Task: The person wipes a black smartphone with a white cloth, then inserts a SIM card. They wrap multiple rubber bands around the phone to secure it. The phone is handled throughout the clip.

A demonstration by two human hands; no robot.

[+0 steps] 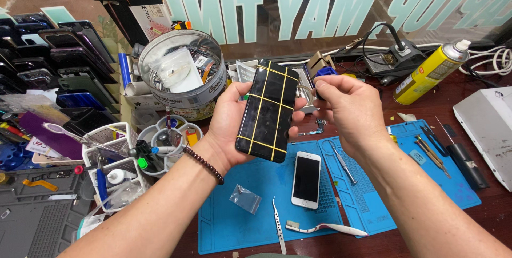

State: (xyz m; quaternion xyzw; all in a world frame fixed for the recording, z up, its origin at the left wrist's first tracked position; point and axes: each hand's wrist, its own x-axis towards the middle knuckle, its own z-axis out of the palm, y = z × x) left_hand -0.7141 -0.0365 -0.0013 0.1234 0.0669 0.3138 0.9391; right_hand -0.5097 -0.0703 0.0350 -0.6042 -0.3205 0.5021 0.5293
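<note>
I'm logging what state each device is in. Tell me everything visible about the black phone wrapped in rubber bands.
The black phone is a glossy dark slab, screen off, bound by thin yellow rubber bands running lengthwise and crosswise in a grid. It is held upright, slightly tilted, above the blue mat. The left hand cradles it from behind, fingers curling round its right edge. The right hand is beside its top corner, pinching something small and blue; whether it touches the phone is unclear.

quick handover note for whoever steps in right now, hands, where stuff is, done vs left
Left hand: holds the black phone upright, glass outward.
Right hand: fingers pinched at the phone's upper right edge, by a yellow rubber band.
Done: several yellow bands cross the phone lengthwise and crosswise.
Left: bands not yet off.
On the blue mat: white phone, tweezers, toothbrush.
</note>
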